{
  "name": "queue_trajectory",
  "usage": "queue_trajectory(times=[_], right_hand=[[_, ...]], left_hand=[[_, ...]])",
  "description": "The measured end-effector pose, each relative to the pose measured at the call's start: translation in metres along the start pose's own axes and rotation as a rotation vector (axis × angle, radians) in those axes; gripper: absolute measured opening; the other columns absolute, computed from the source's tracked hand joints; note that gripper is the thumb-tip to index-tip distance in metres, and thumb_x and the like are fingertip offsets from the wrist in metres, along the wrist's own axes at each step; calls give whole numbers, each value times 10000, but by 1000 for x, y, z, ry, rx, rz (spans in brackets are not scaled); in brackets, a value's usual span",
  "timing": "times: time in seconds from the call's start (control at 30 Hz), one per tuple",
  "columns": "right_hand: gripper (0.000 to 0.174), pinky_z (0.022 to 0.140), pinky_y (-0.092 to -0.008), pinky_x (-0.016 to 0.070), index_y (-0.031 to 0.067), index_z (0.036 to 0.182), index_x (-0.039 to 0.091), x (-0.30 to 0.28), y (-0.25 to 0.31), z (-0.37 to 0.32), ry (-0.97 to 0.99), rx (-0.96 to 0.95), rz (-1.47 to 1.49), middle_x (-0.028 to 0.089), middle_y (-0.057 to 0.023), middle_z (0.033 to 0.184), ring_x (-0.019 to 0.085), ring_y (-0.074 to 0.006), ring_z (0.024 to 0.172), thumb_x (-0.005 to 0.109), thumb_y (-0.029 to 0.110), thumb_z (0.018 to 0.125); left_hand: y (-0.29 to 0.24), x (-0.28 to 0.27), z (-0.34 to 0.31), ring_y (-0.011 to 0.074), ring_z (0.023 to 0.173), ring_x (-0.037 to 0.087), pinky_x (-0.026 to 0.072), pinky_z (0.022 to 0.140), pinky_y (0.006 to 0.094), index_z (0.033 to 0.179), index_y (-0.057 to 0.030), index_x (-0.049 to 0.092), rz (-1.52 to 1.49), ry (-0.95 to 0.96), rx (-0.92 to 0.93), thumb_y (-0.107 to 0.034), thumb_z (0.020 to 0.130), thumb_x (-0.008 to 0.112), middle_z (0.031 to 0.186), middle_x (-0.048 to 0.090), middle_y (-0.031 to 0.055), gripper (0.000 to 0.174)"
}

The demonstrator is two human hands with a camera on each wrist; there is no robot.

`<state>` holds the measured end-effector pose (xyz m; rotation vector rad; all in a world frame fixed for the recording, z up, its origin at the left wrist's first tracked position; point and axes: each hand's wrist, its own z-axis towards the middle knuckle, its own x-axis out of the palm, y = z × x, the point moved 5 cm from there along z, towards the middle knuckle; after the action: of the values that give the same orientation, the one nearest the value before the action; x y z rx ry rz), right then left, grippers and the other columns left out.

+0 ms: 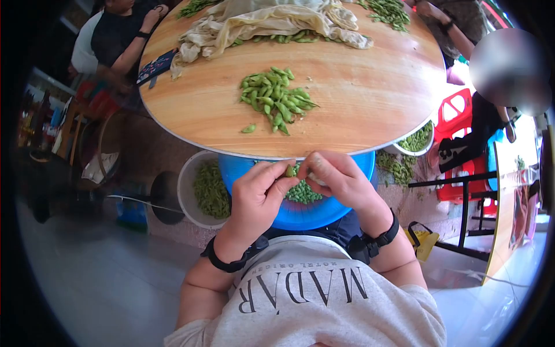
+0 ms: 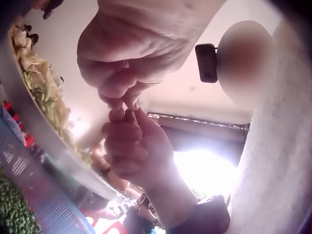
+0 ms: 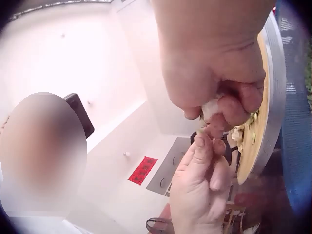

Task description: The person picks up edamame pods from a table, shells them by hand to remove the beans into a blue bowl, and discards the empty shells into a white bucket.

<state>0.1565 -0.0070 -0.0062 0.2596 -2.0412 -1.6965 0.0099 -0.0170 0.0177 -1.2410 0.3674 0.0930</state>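
Over a blue basket point(image 1: 332, 218), my left hand point(image 1: 258, 194) pinches a green soybean pod point(image 1: 290, 171) between thumb and forefinger. My right hand point(image 1: 341, 180) meets it there, its fingers curled and its fingertips at the pod's other end. Something white point(image 3: 210, 108) wraps or lies against the right thumb, partly hidden by the fingers. In the left wrist view the fingertips of both hands come together, and the pod is mostly hidden. Shelled green beans point(image 1: 303, 194) lie in the basket below the hands.
A pile of soybean pods point(image 1: 274, 95) lies on the round wooden table point(image 1: 191, 104), ahead of the hands. Farther back is a crumpled cloth point(image 1: 254, 26) with more pods. A white bucket point(image 1: 188, 199) of pods or husks stands left of the basket. Other people sit around the table.
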Motion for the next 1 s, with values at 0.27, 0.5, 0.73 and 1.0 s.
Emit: queue_trajectory(times=[0.27, 0.5, 0.73, 1.0], right_hand=[[320, 457, -209, 339, 12, 871, 572, 8, -7, -2, 56, 71, -40, 445, 17, 591, 403, -55, 528, 449, 299, 940], [253, 452, -219, 350, 8, 858, 583, 8, -15, -1, -14, 40, -136, 472, 17, 592, 420, -52, 522, 485, 231, 925], [257, 447, -209, 342, 6, 822, 556, 9, -21, 0, -108, -1, -53, 473, 20, 588, 417, -48, 516, 472, 222, 932], [256, 450, -222, 355, 12, 793, 543, 16, -25, 0, -161, 32, -55, 484, 5, 572, 430, -61, 504, 480, 220, 927]], left_hand=[[-15, 8, -5, 240, 614, 566, 447, 554, 301, 931, 15, 625, 378, 117, 85, -2, 744, 639, 708, 572, 129, 188], [-13, 12, -6, 268, 600, 555, 442, 538, 326, 879, 18, 620, 363, 119, 108, 7, 738, 631, 704, 567, 138, 142], [14, 14, -14, 135, 484, 523, 416, 442, 269, 936, 11, 628, 89, -36, -28, -7, 794, 607, 671, 560, 93, 144], [-6, 7, -13, 271, 646, 590, 484, 561, 320, 919, -20, 609, 367, -58, 236, -17, 758, 644, 768, 594, 114, 166]])
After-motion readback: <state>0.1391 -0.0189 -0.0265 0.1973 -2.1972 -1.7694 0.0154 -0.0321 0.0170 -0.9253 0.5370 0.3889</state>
